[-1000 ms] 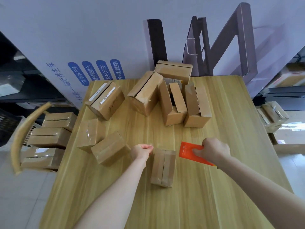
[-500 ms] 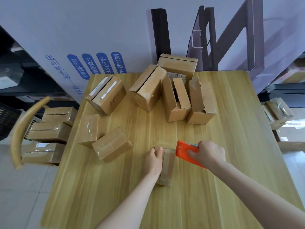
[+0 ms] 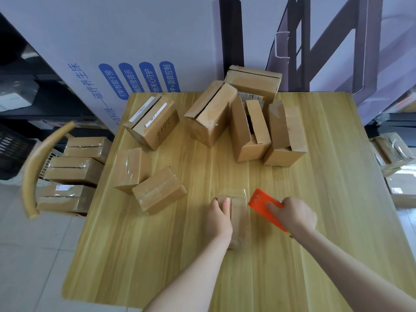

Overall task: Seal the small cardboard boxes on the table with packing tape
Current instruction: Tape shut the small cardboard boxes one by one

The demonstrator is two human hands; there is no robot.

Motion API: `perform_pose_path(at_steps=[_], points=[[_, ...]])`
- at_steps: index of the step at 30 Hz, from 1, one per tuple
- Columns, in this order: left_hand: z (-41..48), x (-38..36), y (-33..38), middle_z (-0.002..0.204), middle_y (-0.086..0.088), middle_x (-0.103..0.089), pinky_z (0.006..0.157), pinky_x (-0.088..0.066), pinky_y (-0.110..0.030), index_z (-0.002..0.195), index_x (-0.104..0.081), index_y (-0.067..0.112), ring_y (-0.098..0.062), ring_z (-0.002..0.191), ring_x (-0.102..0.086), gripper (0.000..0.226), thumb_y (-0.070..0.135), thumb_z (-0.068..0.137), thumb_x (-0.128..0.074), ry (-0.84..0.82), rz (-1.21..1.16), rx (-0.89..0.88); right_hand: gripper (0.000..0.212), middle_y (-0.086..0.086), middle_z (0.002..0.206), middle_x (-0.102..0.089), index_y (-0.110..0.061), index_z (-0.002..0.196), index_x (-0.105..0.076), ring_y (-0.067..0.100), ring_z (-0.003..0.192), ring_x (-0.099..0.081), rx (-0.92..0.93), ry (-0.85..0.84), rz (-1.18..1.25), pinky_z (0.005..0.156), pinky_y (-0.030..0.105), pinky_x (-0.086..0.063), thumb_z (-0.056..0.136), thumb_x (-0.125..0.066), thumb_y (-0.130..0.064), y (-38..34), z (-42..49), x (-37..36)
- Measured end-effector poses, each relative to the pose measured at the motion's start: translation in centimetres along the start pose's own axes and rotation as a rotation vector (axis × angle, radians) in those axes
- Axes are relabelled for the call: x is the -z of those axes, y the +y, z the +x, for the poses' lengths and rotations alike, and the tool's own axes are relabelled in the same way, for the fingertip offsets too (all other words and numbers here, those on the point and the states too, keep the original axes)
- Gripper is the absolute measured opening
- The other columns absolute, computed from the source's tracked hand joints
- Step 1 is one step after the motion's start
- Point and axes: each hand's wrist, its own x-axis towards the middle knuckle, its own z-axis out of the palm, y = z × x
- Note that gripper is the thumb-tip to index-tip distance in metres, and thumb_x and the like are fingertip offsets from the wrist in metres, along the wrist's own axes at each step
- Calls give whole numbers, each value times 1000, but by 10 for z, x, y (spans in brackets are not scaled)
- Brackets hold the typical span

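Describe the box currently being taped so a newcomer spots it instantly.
On the wooden table, look at the near half, in front of the box cluster. It is the lone box there, held by the left hand, orange tape dispenser at its right. No other box is touched.

Boxes (image 3: pixel 153 122) on table (image 3: pixel 315 244), perhaps eight; dispenser (image 3: pixel 261 202), one.
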Motion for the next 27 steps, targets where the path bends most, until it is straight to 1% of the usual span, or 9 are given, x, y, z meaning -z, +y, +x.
perform_pose_path(at_steps=[5,8,10,13,16,19,21,23,27], points=[[-21,-33,10,109,-10,-65,85,-49,-36,116,-54,9,-31,102,-63,45,45,97,-34,179,-484,231,52,6,55,-57,-4,67,-62,22,47,-56,-131,134,676,47,25,-46,89,-55,-51,3,-21,31],[-28,-52,13,114,-14,-63,92,-47,-39,118,-54,4,-30,105,-60,43,36,95,-37,160,-706,316,52,10,62,-54,5,70,-60,23,56,-50,-217,134,1106,55,29,-40,89,-62,-43,-12,-38,38],[-34,-49,13,117,-13,-62,93,-45,-38,119,-54,3,-30,109,-59,32,24,99,-39,129,-740,297,47,8,63,-55,-2,66,-58,22,59,-50,-274,88,1182,55,31,-40,89,-63,-43,-20,-45,31],[-44,-29,7,120,-6,-56,93,-41,-29,125,-50,9,-26,117,-54,29,20,99,-48,62,-653,184,45,7,60,-55,-4,65,-58,22,56,-52,-243,59,1163,50,29,-40,89,-62,-42,-24,-50,19],[-43,-7,-10,130,1,-46,100,-35,-24,136,-47,12,-12,121,-42,50,12,89,-65,244,-348,-200,44,7,61,-59,-5,68,-62,20,56,-55,-217,32,1140,51,29,-43,90,-62,-43,-26,-50,23],[-32,-2,-23,121,8,-53,99,-36,-15,124,-61,19,1,112,-41,37,3,91,-56,174,-60,-559,45,10,66,-61,-3,72,-63,22,59,-57,-237,19,1155,55,30,-45,89,-61,-45,-23,-46,25],[-30,3,-20,124,16,-54,102,-33,-12,124,-60,29,4,116,-45,31,17,99,-45,81,50,-611,46,10,66,-59,-1,76,-63,22,59,-55,-248,28,1167,55,30,-43,88,-62,-46,-21,-45,24],[-25,1,-18,130,15,-53,106,-36,-21,130,-56,28,1,121,-46,33,25,101,-40,-1,121,-586,46,10,65,-58,-1,76,-62,22,57,-54,-253,28,1170,54,29,-43,89,-61,-45,-21,-45,22],[-10,10,-3,146,5,-43,109,-35,-28,144,-38,22,-16,133,-40,56,4,92,-47,-108,383,-620,45,8,63,-60,-4,71,-62,20,55,-56,-234,37,1181,51,27,-43,89,-61,-45,-22,-47,20]])
